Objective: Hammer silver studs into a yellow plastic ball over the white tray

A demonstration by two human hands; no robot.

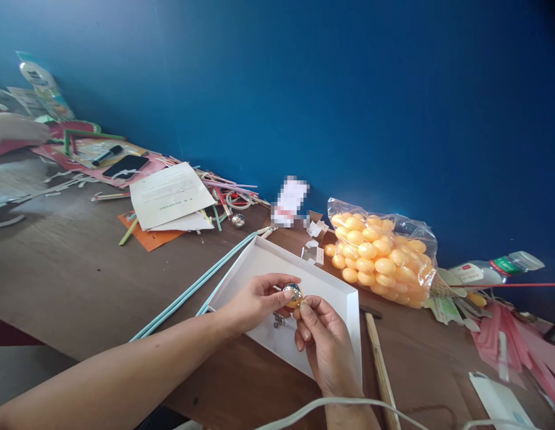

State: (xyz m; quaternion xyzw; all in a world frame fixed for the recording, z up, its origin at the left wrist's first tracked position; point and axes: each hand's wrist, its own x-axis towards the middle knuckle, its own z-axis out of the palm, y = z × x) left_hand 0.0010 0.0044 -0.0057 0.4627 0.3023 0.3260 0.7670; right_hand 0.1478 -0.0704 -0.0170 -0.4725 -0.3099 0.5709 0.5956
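Note:
Both my hands are over a shallow white tray (pixel 259 257) on the brown table. My left hand (pixel 255 301) pinches a small round ball (pixel 294 294), shiny silver on top and orange beneath. My right hand (pixel 324 340) is closed too, its thumb and forefinger pressed against the same ball from the right. A few small dark metal bits (pixel 278 320) lie in the tray just under my left hand.
A clear bag of orange balls (pixel 380 257) lies behind the tray. Pale blue cords (pixel 192 289) run left of it; a wooden stick (pixel 380 370) lies right. Papers (pixel 170 194), straws, a phone (pixel 125 165) and a marker clutter the back left. Pink strips (pixel 519 346) lie far right.

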